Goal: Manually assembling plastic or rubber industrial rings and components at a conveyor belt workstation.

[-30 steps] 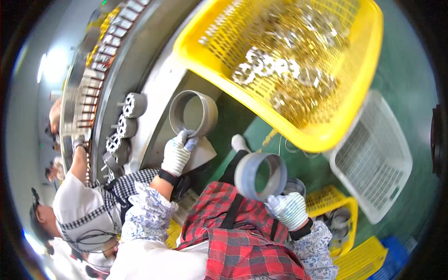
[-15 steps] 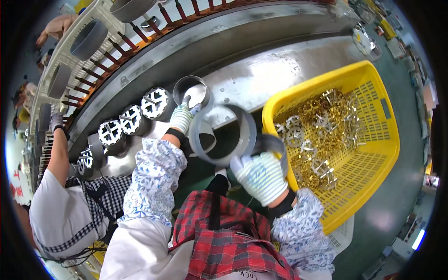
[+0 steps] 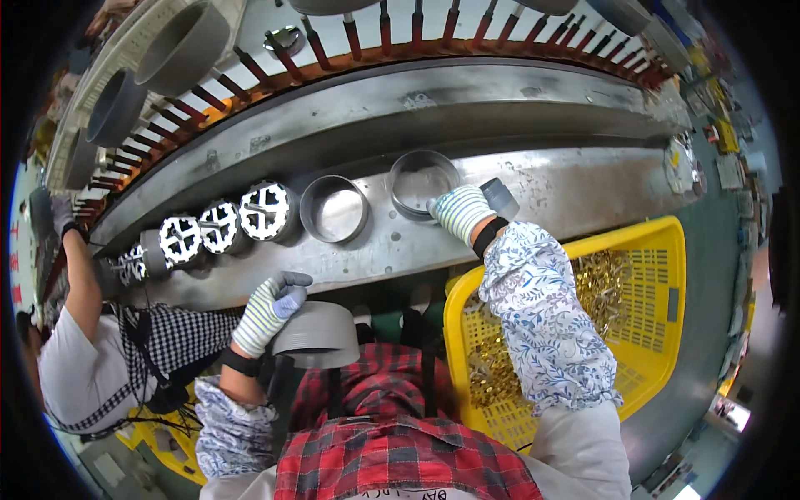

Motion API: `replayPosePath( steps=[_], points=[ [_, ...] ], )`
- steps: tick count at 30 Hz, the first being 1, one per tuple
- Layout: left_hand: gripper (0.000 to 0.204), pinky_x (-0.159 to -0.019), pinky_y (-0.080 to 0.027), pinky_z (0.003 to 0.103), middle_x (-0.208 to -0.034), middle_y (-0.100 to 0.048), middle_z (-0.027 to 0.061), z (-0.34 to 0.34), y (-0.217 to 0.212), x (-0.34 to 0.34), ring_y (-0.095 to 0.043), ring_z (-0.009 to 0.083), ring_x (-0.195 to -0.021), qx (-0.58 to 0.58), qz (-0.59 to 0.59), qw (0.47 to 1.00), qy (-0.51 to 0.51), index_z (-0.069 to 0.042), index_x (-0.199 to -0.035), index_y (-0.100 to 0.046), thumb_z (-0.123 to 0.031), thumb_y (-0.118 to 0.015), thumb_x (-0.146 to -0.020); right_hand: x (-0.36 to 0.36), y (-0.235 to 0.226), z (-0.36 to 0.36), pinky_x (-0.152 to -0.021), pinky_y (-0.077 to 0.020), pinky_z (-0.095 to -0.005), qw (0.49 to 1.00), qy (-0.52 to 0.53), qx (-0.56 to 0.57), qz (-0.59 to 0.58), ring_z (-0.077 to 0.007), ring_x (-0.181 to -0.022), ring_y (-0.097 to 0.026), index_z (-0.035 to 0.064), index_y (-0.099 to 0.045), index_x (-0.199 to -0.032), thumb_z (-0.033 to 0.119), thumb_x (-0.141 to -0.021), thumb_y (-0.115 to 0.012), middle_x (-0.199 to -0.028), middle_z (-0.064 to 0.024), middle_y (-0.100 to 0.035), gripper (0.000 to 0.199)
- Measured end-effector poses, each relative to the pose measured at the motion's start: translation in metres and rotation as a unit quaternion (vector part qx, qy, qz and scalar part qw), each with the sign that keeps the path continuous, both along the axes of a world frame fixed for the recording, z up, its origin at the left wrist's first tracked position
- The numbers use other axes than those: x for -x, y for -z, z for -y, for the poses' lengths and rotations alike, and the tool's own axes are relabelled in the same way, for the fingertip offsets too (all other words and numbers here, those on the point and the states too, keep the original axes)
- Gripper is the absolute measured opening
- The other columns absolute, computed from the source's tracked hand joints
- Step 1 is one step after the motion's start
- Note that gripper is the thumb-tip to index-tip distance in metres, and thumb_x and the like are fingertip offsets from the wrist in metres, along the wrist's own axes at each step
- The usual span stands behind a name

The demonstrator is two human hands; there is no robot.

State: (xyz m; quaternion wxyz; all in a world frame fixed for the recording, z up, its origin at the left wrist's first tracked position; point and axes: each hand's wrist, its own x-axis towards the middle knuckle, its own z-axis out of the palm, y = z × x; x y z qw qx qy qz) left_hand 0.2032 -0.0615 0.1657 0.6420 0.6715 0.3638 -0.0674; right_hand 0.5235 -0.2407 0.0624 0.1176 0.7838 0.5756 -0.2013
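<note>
My right hand (image 3: 463,212), in a striped glove, grips the near right rim of an open grey ring (image 3: 423,185) on the metal bench (image 3: 367,265). A second grey piece (image 3: 500,197) shows just behind that hand. To the left stands another open ring (image 3: 334,209). Beyond it are several rings fitted with white slotted metal inserts (image 3: 265,210). My left hand (image 3: 268,313), gloved and with bent fingers, is closed at the upper left edge of a tilted, ridged grey ring (image 3: 318,335) near my apron; part of its grip is hidden.
A yellow basket (image 3: 454,333) with gold and silver metal parts stands under my right forearm. Behind the bench ledge runs a row of red-brown pegs (image 3: 351,37) with large grey rings (image 3: 185,48). At the left, a co-worker's gloved hand (image 3: 62,214) reaches toward the pegs.
My right hand has moved from before me up to the bench with a ring. My left hand has drawn back from the bench ring to a ring near my apron. The view has turned.
</note>
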Motion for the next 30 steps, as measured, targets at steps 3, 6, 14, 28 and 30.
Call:
replayPosePath(
  steps=[3,6,14,28,30],
  points=[
    [0.038,-0.065,-0.041,0.019,-0.082,-0.055,-0.0042,0.013,-0.018,-0.038,-0.046,0.0031,-0.07,0.003,-0.1,0.992,0.071,-0.001,-0.112,-0.062,-0.017,-0.074,-0.08,-0.014,0.0,0.003,-0.071,-0.0548,-0.0451,1.0,0.0,-0.011,-0.007,-0.0333,-0.084,-0.069,0.0097,-0.069,-0.103,0.021,-0.091,-0.046,-0.093,-0.0143,-0.071,0.028],
    [0.041,-0.061,-0.044,0.025,-0.071,-0.055,0.0014,0.04,-0.01,-0.076,-0.051,0.0109,-0.063,-0.14,-0.003,0.982,0.128,-0.002,-0.11,-0.065,-0.026,-0.076,-0.078,-0.048,-0.015,0.025,-0.07,-0.0537,-0.0452,0.993,0.081,-0.09,0.004,-0.0352,-0.08,-0.068,0.0095,-0.067,-0.096,0.026,-0.094,-0.046,-0.087,-0.0162,-0.07,0.027],
    [0.03,-0.063,-0.05,0.042,-0.082,-0.062,0.0118,0.083,0.106,-0.109,-0.061,0.0309,-0.072,-0.447,0.149,0.789,0.395,-0.009,-0.11,-0.061,-0.012,-0.064,-0.08,-0.087,0.043,0.062,-0.086,-0.0488,-0.0427,0.918,0.265,-0.261,-0.142,-0.0404,-0.096,-0.061,0.0115,-0.06,-0.12,0.016,-0.086,-0.062,-0.103,-0.021,-0.066,0.034],
    [0.06,-0.089,-0.048,0.042,-0.12,-0.056,0.0202,0.044,0.157,-0.108,-0.056,0.0361,-0.105,-0.526,0.27,0.722,0.359,-0.009,-0.128,-0.055,0.009,-0.055,-0.071,0.017,-0.047,0.112,-0.098,-0.0419,-0.0434,0.831,0.201,-0.513,0.079,-0.0318,-0.112,-0.056,0.0133,-0.061,-0.12,0.026,-0.086,-0.062,-0.119,-0.0117,-0.061,0.036],
    [0.053,-0.094,-0.045,0.039,-0.128,-0.053,0.0175,0.049,0.146,-0.088,-0.051,0.0332,-0.117,-0.437,0.262,0.808,0.295,-0.003,-0.13,-0.052,0.007,-0.056,-0.078,0.081,-0.098,0.18,-0.097,-0.0441,-0.0389,0.778,0.278,-0.553,0.108,-0.0313,-0.103,-0.061,0.0117,-0.06,-0.12,0.02,-0.085,-0.064,-0.109,-0.0126,-0.065,0.036]
  ],
)
